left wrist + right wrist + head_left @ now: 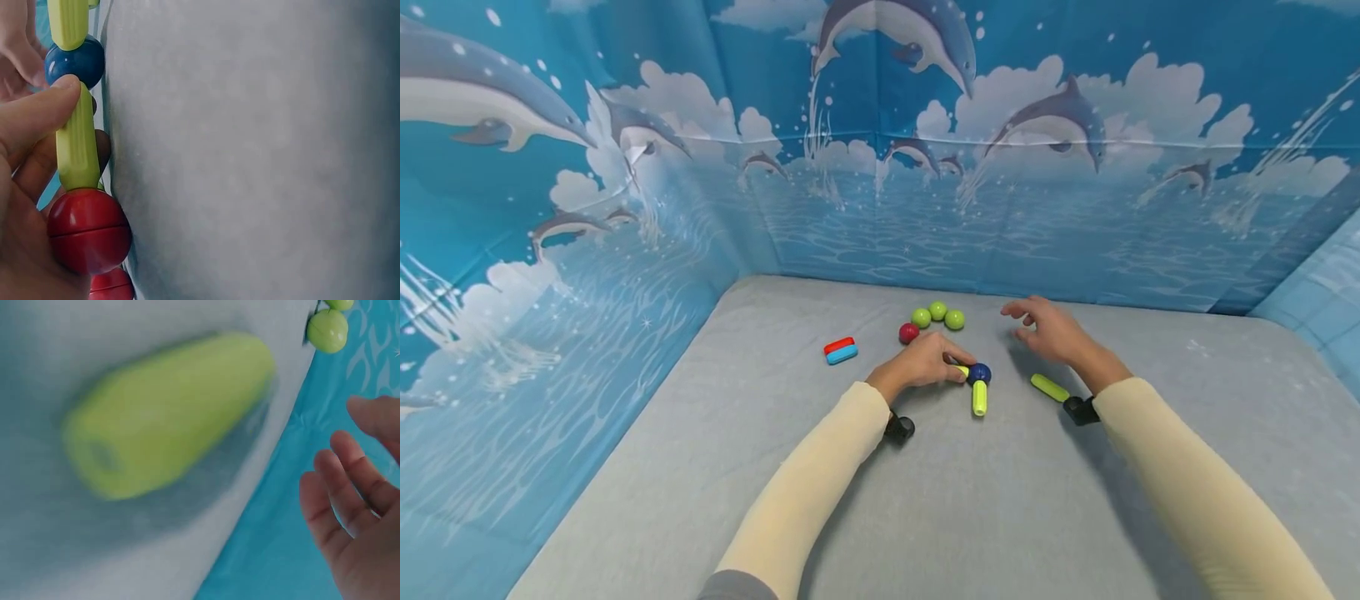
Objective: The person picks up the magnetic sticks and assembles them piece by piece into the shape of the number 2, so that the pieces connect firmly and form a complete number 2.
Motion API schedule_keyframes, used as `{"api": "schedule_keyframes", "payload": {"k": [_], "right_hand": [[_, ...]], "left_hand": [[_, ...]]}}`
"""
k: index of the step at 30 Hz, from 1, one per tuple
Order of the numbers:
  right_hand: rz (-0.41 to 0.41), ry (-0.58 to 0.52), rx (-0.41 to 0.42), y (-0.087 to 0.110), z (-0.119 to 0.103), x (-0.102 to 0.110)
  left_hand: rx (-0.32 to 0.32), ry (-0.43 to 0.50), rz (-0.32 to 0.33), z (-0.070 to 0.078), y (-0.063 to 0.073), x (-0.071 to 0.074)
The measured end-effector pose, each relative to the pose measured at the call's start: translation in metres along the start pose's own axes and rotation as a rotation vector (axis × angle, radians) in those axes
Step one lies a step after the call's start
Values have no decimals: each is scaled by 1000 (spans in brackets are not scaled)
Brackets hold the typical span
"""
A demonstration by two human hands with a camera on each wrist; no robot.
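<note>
My left hand (925,360) pinches a yellow-green rod (77,147) between thumb and fingers. At one end of that rod sits a dark blue ball (979,374), at the other a glossy red ball (89,231) that the hand covers in the head view. A second yellow-green rod (980,398) sticks out from the blue ball toward the near side. To the right, my right hand (1051,332) hovers above the table with loosely bent fingers and nothing in them. A loose yellow-green rod (1049,387) lies under it, near the wrist.
Beyond the left hand, several green balls (954,320) and a red ball (908,333) lie close together. Farther left are a red rod (838,344) and a blue rod (842,355) side by side. A dolphin-print curtain (880,217) borders the grey table (700,467).
</note>
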State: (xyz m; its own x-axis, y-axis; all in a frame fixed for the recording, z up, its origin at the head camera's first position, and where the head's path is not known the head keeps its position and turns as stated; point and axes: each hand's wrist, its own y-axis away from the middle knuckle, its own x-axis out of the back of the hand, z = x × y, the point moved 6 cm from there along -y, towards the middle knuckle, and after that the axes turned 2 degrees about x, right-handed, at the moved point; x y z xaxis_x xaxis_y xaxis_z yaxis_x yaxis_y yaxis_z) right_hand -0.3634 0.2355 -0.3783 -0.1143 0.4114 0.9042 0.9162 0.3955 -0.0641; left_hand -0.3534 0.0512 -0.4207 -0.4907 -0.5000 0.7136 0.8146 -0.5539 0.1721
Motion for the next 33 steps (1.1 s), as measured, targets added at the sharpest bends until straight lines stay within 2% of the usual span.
{"api": "schedule_keyframes", "payload": {"k": [9,18,25,33], "right_hand": [[-78,129,77,-30,0,-11],[-131,157,183,-50,-19,-32],[-99,79,94,-52,-16,-27],[-113,20,64,-51,-9,-30]], "left_hand": [[-39,-40,-9,3,-3,-1],[-55,-30,-7,-1,-4,0],[-35,-23,-14,0,-2,1],[-21,2,-20,1,0,0]]}}
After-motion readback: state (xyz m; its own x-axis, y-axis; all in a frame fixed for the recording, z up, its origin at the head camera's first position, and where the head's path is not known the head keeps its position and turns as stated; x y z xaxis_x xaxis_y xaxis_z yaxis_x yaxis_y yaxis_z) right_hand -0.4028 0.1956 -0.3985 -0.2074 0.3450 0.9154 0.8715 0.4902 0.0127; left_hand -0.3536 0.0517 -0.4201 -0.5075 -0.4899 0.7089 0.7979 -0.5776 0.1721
